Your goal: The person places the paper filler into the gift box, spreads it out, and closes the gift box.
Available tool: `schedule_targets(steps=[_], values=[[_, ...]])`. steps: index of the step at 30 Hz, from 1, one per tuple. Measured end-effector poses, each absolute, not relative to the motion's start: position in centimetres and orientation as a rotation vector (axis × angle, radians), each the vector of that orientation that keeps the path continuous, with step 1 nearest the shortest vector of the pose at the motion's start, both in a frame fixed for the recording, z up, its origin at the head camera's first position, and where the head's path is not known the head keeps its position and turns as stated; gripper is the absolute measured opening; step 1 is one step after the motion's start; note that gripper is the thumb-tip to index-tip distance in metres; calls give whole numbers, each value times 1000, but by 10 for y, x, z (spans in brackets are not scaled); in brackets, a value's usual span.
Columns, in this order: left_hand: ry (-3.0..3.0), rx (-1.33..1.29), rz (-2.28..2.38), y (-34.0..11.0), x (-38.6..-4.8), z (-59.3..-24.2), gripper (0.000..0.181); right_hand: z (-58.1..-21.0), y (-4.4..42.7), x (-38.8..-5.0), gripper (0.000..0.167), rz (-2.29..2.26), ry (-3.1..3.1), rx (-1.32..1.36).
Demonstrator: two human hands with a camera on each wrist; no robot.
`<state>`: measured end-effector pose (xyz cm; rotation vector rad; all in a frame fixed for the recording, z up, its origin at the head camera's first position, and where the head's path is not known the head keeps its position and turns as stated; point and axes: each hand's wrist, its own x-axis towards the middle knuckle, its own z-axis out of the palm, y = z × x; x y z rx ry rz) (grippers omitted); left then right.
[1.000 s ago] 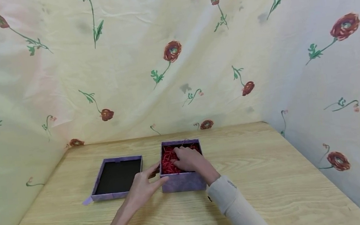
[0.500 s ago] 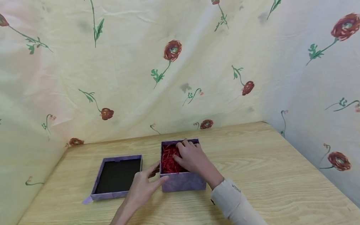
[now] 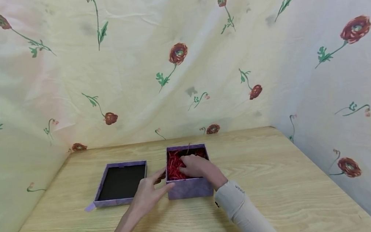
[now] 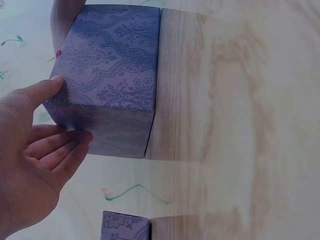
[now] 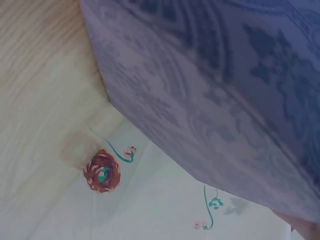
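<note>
A purple patterned box [image 3: 190,188] stands on the table, filled with red shredded paper [image 3: 174,165]. My left hand [image 3: 147,193] holds its near left corner. In the left wrist view, the thumb lies on one face of the box [image 4: 107,55] and the bent fingers [image 4: 60,150] touch the adjoining side. My right hand [image 3: 196,166] reaches down inside the box, on its right half. Its thumb touches the shreds; the other fingertips are hidden among them. In the right wrist view, the box wall [image 5: 165,95] hides nearly all of that hand.
Left of the box lies its purple lid [image 3: 113,202], black inside facing up, with a small lilac tab [image 3: 90,207] at its near left corner. The wooden table [image 3: 265,193] is bounded by flowered cloth [image 3: 127,62] at the back and sides.
My right hand rose toward the back right of the box, then went down into the shreds again. A red strand now sticks up at the back rim. The left hand stays put.
</note>
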<state>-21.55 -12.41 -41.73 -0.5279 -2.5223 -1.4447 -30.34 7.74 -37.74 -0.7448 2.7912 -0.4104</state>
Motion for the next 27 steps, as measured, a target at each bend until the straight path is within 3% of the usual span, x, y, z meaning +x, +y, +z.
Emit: schedule_targets(steps=[9, 14, 27], values=[[-2531, -538, -1462, -126, -215, -419, 63, -362, 82, -284, 48, -448, 2863, -792], [-2516, -547, -1475, -126, -216, -419, 63, -353, 87, -275, 38, -482, 3044, -832], [-2519, -539, -1466, -126, -215, -419, 62, -369, 79, -299, 46, -687, 2907, -887]])
